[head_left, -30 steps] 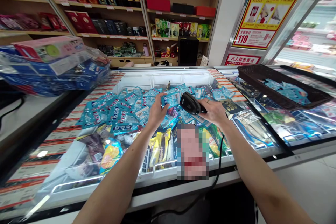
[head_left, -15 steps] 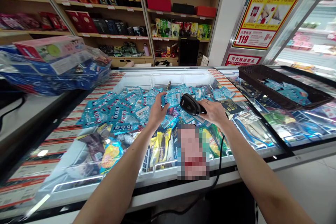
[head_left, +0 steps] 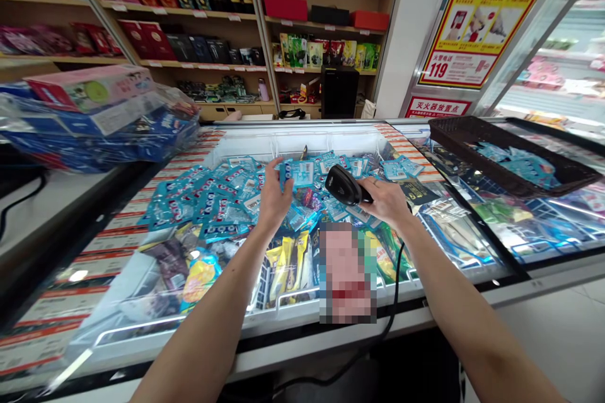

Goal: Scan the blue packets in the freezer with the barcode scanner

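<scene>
Shifting left, the left hand is pinching a flat blue plastic packet over a white glass-topped freezer, the right hand gripping a black plastic scanner, many loose packets remaining, some lying in a brown basket past the far-right corner

The right grip partly hides the scanner, and pixelation obscures a pink item.
</scene>
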Demonstrator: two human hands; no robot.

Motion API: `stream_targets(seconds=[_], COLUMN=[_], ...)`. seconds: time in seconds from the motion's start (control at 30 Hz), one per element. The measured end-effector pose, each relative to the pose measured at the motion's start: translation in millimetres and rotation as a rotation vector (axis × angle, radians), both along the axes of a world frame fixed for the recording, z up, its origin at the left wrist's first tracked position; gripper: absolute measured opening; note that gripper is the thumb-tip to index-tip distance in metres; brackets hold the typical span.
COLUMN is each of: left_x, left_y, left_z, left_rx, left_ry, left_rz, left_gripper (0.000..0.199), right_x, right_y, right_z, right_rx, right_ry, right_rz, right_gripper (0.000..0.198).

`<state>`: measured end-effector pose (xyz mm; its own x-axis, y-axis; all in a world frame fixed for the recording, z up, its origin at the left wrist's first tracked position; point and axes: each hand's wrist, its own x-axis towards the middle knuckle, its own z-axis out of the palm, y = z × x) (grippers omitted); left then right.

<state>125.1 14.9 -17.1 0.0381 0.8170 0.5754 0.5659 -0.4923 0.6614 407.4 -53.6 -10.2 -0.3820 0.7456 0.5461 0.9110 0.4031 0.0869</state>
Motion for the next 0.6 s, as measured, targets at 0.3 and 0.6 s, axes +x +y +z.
stream_targets(seconds=[0.3,0.6], left_x=[-35.3,-14.2], left_y=[10.8,-9.5], left_z=[2.4,10.8], left_rx=[0.011,0.132], left_ry=[0.114,0.583], left_rz=[0.327,0.220], left_gripper=[0.057,0.044], right_x=[2.0,2.4], right_y=[2.4,1.2], right_z=[-4.2,-2.3], right_rx=[0.042,-0.009], right_ry=[0.002,-0.010], right_rz=[-0.012,-0.030], right_gripper=[0.034,0.037])
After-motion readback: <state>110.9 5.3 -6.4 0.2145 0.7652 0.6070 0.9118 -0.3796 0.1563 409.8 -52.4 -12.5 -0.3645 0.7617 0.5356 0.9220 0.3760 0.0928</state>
